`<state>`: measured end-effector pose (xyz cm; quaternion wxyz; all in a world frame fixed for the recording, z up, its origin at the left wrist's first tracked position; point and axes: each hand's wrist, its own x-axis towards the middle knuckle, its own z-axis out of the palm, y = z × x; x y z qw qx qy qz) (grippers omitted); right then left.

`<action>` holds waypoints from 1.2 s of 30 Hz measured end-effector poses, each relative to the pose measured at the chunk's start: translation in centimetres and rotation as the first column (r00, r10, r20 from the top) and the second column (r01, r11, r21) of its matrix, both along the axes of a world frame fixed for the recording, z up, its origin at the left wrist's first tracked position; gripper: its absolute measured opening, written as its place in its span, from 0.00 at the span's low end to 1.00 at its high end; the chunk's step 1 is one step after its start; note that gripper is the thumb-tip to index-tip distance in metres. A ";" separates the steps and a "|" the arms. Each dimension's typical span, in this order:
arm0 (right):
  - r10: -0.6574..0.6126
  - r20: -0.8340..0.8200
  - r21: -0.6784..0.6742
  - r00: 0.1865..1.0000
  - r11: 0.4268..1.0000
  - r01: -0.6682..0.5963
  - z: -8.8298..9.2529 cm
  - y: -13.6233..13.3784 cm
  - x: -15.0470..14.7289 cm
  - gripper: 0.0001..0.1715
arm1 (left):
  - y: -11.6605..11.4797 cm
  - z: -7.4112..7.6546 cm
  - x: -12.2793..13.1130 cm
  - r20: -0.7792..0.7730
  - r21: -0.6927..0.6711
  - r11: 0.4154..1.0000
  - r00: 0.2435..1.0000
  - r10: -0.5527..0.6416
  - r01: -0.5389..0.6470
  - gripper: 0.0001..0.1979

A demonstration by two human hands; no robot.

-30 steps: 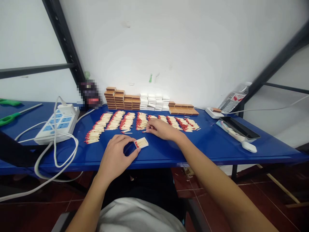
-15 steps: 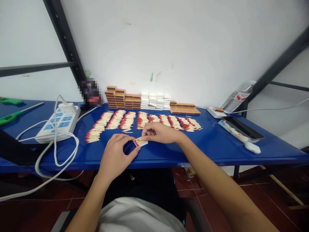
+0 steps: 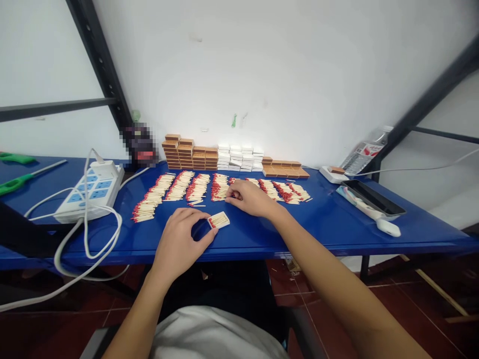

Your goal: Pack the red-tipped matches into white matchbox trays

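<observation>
Between its thumb and fingers, my left hand [image 3: 183,232] grips the left end of a small white matchbox tray [image 3: 224,224]. Several red-tipped matches [image 3: 219,219] lie inside, heads toward the left. My right hand [image 3: 247,197] is at the middle match piles, apart from the tray, with fingertips pinched together. Whether a match is between those fingertips is hidden. Close by on its left lies a pile of matches [image 3: 220,187]; more piles [image 3: 267,189] extend to the right behind the hand.
Along the wall stand stacked brown matchboxes [image 3: 190,155], white trays [image 3: 239,157] and a lower brown row [image 3: 286,168]. At left sit a power strip [image 3: 92,192] with looping white cables and a green-handled tool [image 3: 17,183]. On the right are a black tray [image 3: 374,197] and a plastic bottle [image 3: 366,149].
My right hand has moved from the matchbox tray up and slightly right to the match piles. The left hand still holds the tray in the same place.
</observation>
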<state>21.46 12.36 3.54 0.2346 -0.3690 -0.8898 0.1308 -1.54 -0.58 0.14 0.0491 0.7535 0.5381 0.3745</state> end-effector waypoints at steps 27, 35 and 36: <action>0.059 0.053 0.022 0.997 0.998 -0.061 -1.1 0.8 -0.9 0.03 | 0.0 -0.1 0.1 -0.009 -0.003 1.000 1.000 0.002 -0.002 0.10; 0.031 0.060 -0.006 0.998 1.000 -0.030 -0.8 0.5 -0.8 0.06 | 0.0 0.0 0.1 -0.008 -0.008 1.000 1.000 0.002 -0.002 0.10; 0.030 0.044 -0.020 0.999 0.999 -0.029 -0.6 0.4 -0.7 0.06 | 0.0 0.0 0.1 -0.008 -0.006 1.000 1.000 0.009 -0.009 0.10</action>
